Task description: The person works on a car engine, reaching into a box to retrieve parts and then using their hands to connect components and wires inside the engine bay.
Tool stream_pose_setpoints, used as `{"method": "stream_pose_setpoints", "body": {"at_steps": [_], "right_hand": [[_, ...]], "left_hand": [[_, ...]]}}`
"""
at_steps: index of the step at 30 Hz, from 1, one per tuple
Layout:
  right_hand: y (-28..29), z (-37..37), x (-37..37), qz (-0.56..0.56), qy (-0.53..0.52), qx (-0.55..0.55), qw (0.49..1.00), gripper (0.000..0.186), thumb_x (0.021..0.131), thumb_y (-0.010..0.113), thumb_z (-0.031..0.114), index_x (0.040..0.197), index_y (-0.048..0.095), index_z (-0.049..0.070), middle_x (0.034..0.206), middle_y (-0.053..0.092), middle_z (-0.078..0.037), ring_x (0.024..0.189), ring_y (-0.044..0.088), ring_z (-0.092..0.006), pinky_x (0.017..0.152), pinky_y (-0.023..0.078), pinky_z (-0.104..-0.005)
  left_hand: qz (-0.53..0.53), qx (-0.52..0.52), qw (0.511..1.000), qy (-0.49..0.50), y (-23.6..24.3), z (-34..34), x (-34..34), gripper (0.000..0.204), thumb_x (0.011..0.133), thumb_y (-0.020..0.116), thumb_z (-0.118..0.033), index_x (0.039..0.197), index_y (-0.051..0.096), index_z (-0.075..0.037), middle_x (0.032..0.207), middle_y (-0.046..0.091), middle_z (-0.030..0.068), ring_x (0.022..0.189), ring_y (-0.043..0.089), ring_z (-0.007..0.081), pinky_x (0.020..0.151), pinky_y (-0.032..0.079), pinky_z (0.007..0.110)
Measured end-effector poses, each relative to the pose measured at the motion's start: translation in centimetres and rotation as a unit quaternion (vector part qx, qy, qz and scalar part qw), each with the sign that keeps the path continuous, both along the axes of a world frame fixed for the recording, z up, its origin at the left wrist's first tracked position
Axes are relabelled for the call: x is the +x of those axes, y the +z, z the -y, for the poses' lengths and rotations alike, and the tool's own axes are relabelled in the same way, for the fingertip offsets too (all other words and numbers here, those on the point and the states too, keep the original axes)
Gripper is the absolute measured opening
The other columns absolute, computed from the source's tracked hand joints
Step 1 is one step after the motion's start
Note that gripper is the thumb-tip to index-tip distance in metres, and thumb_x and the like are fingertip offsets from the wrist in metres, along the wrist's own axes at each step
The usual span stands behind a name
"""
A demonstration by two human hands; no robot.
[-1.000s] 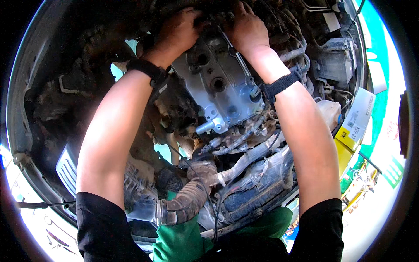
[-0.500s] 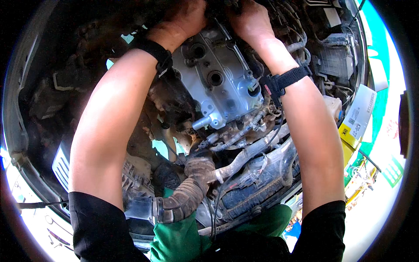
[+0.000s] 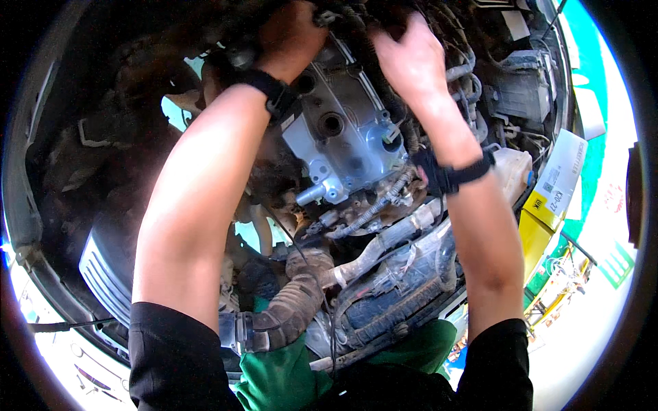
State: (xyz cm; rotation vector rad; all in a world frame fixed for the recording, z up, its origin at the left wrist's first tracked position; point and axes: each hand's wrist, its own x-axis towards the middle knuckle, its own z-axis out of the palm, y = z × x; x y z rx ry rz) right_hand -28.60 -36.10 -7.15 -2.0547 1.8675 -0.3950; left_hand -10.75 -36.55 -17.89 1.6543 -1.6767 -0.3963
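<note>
Silver engine cover lies near my left hand and thumb-spread right hand; I cannot tell how closed either is, or its hold.

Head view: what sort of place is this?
Probably a vehicle repair workshop: an open engine bay shows a metal engine cover and ribbed hose, with a yellow-and-white box at its right edge.

Smooth metal cover, rough matt hose

Dark printing and a small square code mark the grey-and-yellow box (red marks beyond it blur).
</note>
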Motion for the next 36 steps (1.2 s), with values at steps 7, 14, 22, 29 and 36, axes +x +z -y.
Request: {"method": "stream_pose_setpoints", "body": {"at_steps": [7,14,22,29,36], "right_hand": [[2.7,-11.9,-7.0,0.203,-0.095,-0.083,0.971,0.031,0.093,0.065,0.012,0.12,0.06,-0.001,0.106,0.068,-0.012,0.089,0.067,-0.0152,0.078,0.055,-0.0296],[3.2,-17.4,-11.3,0.049,-0.172,-0.05,0.983,0.034,0.092,0.064,0.014,0.121,0.059,-0.001,0.11,0.067,-0.017,0.101,0.065,-0.027,0.086,0.053,-0.0361],[8.4,-20.0,-17.7,0.024,-0.162,-0.105,0.981,0.027,0.093,0.061,0.008,0.119,0.062,0.0,0.109,0.07,-0.018,0.098,0.069,-0.0244,0.088,0.052,-0.0333],[12.3,-25.7,-24.7,-0.018,-0.226,-0.082,0.97,0.022,0.095,0.06,0.008,0.116,0.064,0.001,0.104,0.071,-0.012,0.095,0.068,-0.0184,0.086,0.052,-0.0313],[13.2,-28.6,-30.2,0.032,-0.274,-0.095,0.957,0.014,0.094,0.06,0.004,0.106,0.066,-0.001,0.097,0.071,-0.008,0.09,0.065,-0.0131,0.081,0.05,-0.0275]], "left_hand": [[-0.102,0.048,0.992,0.053,-3.8,0.3,0.4,0.03,0.081,0.071,-0.025,0.106,0.073,-0.009,0.103,0.071,0.0169,0.096,0.067,0.0374,0.083,0.054,0.044],[-0.064,0.076,0.993,0.058,-3.2,0.0,0.1,0.032,0.081,0.069,-0.03,0.108,0.074,-0.013,0.107,0.07,0.0186,0.1,0.065,0.0415,0.084,0.054,0.048],[-0.102,0.105,0.986,0.075,-3.3,0.8,0.6,0.029,0.084,0.068,-0.029,0.106,0.073,-0.011,0.106,0.068,0.022,0.101,0.063,0.0447,0.083,0.053,0.046],[-0.092,0.097,0.988,0.074,-5.1,0.9,1.9,0.041,0.087,0.068,-0.031,0.121,0.068,-0.008,0.124,0.065,0.0203,0.116,0.06,0.0393,0.095,0.048,0.044],[0.081,0.13,0.988,0.036,-6.4,2.8,3.8,0.043,0.093,0.063,-0.033,0.126,0.064,-0.006,0.126,0.064,0.0198,0.119,0.059,0.0374,0.098,0.046,0.04]]}}
